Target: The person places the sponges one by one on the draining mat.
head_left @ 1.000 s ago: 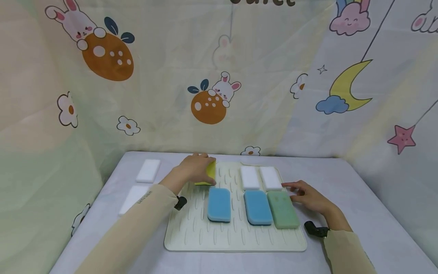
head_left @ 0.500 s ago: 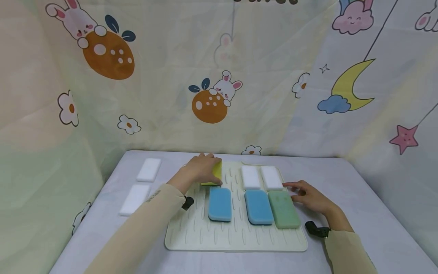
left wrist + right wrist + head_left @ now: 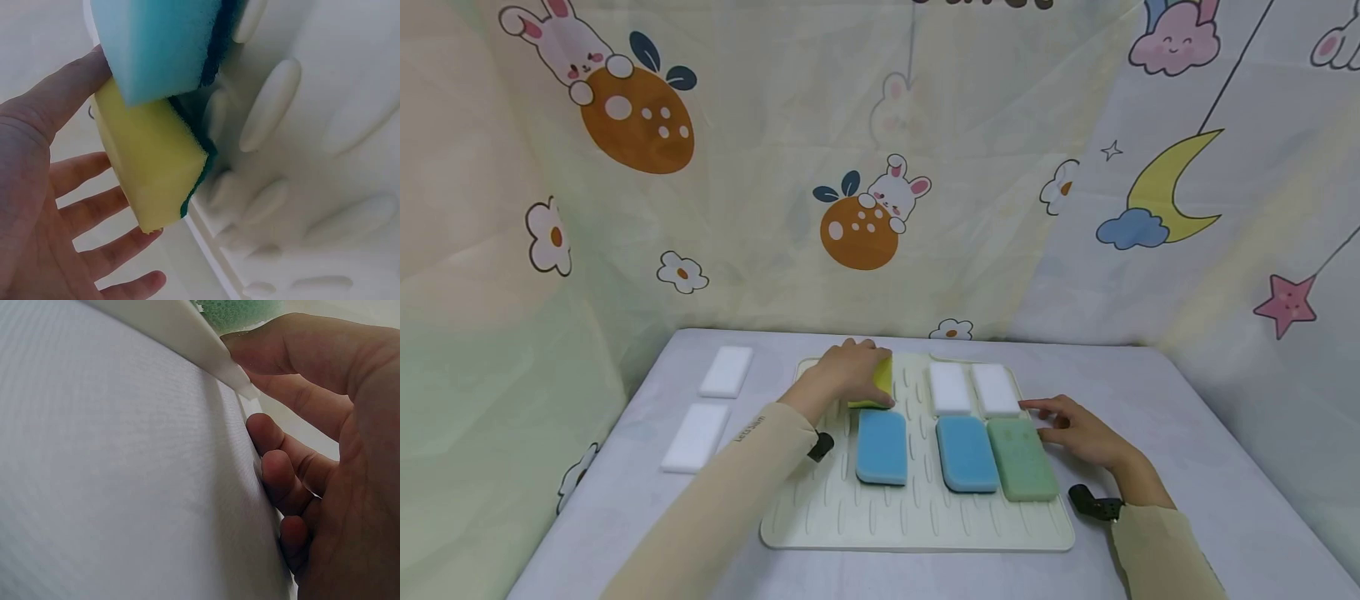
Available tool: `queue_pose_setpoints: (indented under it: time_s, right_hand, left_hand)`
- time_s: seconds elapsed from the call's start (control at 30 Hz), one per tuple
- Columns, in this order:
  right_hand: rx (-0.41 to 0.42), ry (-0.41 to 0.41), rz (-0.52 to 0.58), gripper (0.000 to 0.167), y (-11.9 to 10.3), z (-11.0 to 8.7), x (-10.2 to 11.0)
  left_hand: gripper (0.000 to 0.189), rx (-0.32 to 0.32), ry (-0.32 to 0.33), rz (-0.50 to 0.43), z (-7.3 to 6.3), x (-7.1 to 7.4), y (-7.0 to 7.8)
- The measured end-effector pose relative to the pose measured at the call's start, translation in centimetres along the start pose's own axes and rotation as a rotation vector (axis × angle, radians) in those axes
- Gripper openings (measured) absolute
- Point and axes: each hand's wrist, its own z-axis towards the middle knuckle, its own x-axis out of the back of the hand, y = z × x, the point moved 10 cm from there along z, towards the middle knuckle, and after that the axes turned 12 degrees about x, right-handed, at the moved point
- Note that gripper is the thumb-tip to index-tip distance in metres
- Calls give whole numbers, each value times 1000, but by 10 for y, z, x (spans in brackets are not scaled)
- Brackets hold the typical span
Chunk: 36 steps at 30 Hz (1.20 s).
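From my end I can't read any word in full. On the person's left sleeve (image 3: 718,492), a small line of dark print (image 3: 749,428) runs along the fabric near the cuff; I think it starts with a capital L, but the rest is too small for me to spell out. High on the patterned backdrop (image 3: 752,108), I get only the bottoms of large dark letters (image 3: 981,3), cut off by my head view's top edge.
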Motion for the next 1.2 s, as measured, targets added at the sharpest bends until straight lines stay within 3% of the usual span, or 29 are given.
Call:
queue_pose_setpoints:
  time_s: [0.4, 0.93, 1.2]
  right_hand:
    - [-1, -2, -22, 49, 1, 0, 1]
    - [23, -4, -34, 48, 4, 1, 1]
    - [-5, -9, -33, 50, 5, 1, -1]
  left_hand:
    - [89, 4, 7, -10, 1, -3, 12]
    - [91, 27, 4, -30, 1, -6, 11]
    - [94, 31, -6, -44, 2, -7, 9]
